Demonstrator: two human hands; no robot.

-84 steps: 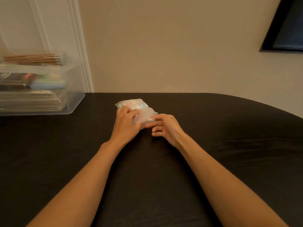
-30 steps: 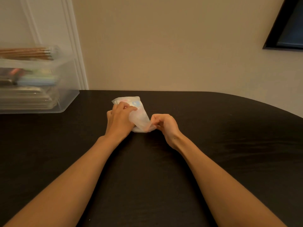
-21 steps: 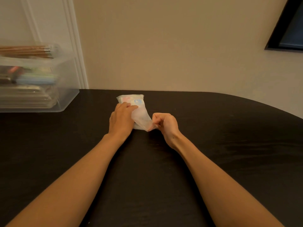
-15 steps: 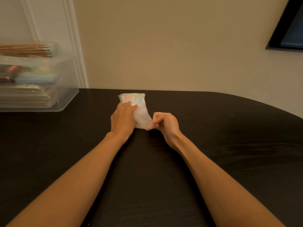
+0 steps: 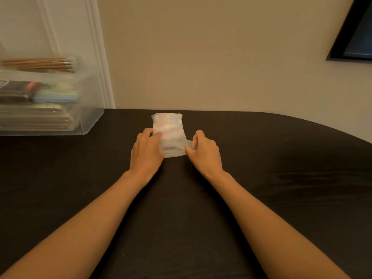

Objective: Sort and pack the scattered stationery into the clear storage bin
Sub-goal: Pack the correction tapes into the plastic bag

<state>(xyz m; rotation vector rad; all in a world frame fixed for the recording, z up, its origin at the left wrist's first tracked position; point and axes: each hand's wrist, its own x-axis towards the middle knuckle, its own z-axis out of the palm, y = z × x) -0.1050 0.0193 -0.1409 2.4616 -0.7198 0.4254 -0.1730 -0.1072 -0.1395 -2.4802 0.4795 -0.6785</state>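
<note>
The translucent plastic pouch (image 5: 168, 130), with pastel pieces faintly showing through it, lay mid-table close to the far edge of the black table (image 5: 281, 178). The left hand (image 5: 147, 152) pressed its left side with fingers laid fairly flat. The right hand (image 5: 204, 151) pinched the loose near-right corner, fingers curled. The thin film looked floppy and slick, so a tug on that corner alone might have torn it, or spilled the contents if the mouth was unsealed, which could not be told. A forward push risked the far edge. The clear storage bin (image 5: 90, 117), already stacked and with pencils (image 5: 40, 64) on top, stood well apart at far left, and the table between gave open room for a leftward carry.
</note>
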